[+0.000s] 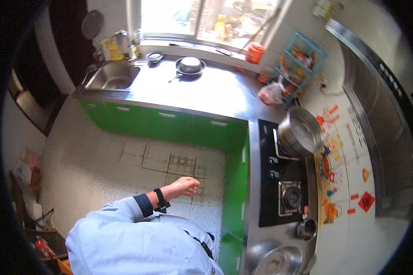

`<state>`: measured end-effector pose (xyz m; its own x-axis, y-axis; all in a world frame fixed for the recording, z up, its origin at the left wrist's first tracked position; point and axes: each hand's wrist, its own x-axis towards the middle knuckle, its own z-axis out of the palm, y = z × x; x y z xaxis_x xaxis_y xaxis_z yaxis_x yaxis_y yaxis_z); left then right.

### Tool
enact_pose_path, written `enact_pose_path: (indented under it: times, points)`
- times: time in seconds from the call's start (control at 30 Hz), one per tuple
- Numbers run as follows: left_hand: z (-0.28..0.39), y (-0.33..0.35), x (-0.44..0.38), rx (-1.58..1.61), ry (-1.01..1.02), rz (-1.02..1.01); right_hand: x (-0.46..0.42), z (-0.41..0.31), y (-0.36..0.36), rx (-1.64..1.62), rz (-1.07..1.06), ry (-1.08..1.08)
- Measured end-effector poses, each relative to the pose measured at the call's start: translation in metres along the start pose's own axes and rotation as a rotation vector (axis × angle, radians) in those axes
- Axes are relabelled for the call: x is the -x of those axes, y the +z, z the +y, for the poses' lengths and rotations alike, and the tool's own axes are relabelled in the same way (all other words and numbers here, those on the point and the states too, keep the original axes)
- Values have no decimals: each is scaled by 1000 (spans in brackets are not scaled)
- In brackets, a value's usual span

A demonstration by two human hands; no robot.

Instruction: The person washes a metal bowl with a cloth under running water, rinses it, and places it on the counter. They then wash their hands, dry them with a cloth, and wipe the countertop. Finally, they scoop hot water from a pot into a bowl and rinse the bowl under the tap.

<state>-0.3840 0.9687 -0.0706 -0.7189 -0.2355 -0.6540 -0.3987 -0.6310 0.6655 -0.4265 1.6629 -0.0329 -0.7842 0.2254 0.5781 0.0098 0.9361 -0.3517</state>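
My left hand [184,188] hangs over the tiled floor [134,185], its fingers curled together and nothing visible in them. A black band circles that wrist, below a light blue sleeve with a dark cuff. My right hand is out of view. To the right of the left hand stand green cabinet doors [234,192] under a steel counter. Set into that counter is a black gas hob [268,202]. A large steel pot [299,134] with whitish contents or steam sits on its far burner. The near burner [292,197] bears no pot.
Ahead, a steel counter [189,94] runs under the window, with a sink [113,77] and a pan holding an upturned bowl [190,65]. A blue rack [301,62] fills the corner beside a plastic bag [271,92]. Steel basins [275,259] stand near right, below a range hood [375,103].
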Motion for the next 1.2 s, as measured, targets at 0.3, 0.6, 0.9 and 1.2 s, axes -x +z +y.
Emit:
enact_pose_path:
  times: [0.3, 0.6, 0.9, 1.2]
  points:
    - [16, -207, 94, 259, 96, 313, 22, -386, 145, -825, -1106, 355]
    - [18, -322, 128, 587, 216, 672, 9, -694, 199, -1217, -1543, 153]
    - [51, -357, 156, 764, 365, 868, 78, -883, 291, -972, -1896, -195]
    - [108, -477, 139, 767, 371, 879, 151, -1054, 305, -898, -2353, 42]
